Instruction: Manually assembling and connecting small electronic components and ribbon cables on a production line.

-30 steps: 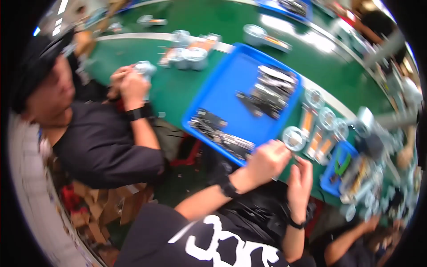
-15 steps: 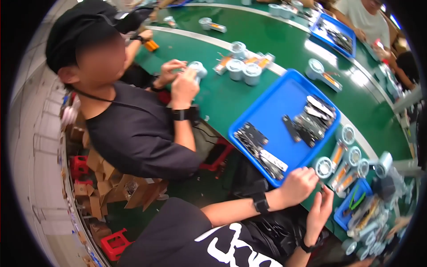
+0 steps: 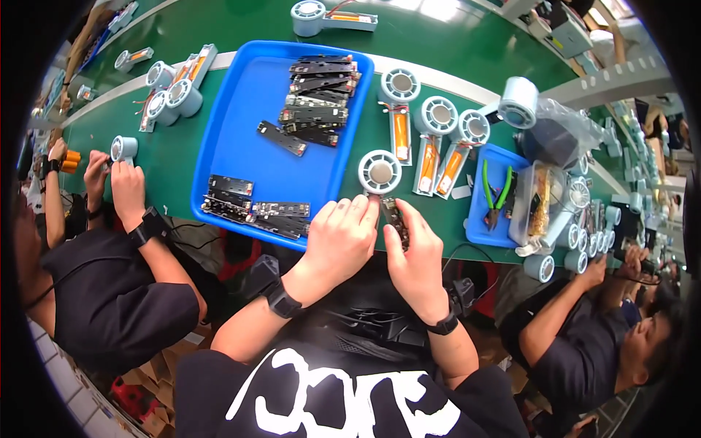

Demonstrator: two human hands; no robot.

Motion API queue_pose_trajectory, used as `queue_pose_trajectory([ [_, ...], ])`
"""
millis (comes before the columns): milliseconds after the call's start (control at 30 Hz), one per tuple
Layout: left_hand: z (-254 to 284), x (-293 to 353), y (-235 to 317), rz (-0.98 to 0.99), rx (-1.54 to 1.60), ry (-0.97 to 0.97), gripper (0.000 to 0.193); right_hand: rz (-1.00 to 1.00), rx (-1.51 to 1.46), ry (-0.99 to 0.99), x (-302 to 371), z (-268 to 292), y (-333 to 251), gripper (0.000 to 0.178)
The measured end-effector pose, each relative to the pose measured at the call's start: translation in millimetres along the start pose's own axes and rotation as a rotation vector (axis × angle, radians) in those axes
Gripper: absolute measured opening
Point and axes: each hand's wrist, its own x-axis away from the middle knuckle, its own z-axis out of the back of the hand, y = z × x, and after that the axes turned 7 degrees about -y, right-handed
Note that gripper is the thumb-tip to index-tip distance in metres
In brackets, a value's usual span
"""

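A light-blue handheld fan (image 3: 380, 172) lies at the table edge in front of me, its round head pointing away. My left hand (image 3: 342, 237) is closed around its handle, which the fingers mostly hide. Pinched between thumb and fingers of my right hand (image 3: 418, 255) is a dark circuit board (image 3: 394, 219) with small parts on it. The board sits right beside the fan's handle, close to my left fingertips; whether the two touch I cannot tell.
A blue tray (image 3: 252, 62) with stacks of circuit boards stands left of the fan. Several open fans (image 3: 439, 114) with orange batteries lie to the right. Beyond them, a small blue bin (image 3: 483, 228) holds green-handled cutters (image 3: 496, 196). Co-workers sit on both sides.
The view has swung to the right and levelled out, so the tray and fans appear further left. My hands have come closer together, and the circuit board in my right hand now shows clearly.
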Motion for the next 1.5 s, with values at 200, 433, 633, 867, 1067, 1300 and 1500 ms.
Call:
queue_pose_trajectory([
  [200,7,-2,-1,-0.002,0.033,-0.169,0.039,0.183,0.251,0.006,0,-6,2,0.03],
  [433,-2,18,-23,0.332,0.748,-0.042,0.044,0.058,0.506,0.329,-11,-61,2,0.039],
  [633,-6,11,-16,0.465,1.038,-0.096,0.041,0.068,0.466,0.535,-16,-73,20,0.033],
  [867,1,33,-37,0.485,0.989,-0.073,0.042,0.176,0.446,0.514,-26,-84,8,0.017],
  [1067,-25,28,-3,0.469,0.957,-0.002,0.046,0.165,0.489,0.373,-9,-35,18,0.017],
  [1300,-20,37,9,0.523,1.305,0.041,0.049,0.194,0.394,0.29,-11,-37,12,0.03],
  [1500,-14,26,9,0.515,1.477,-0.015,0.052,0.26,0.296,0.296,-20,-33,23,0.027],
])
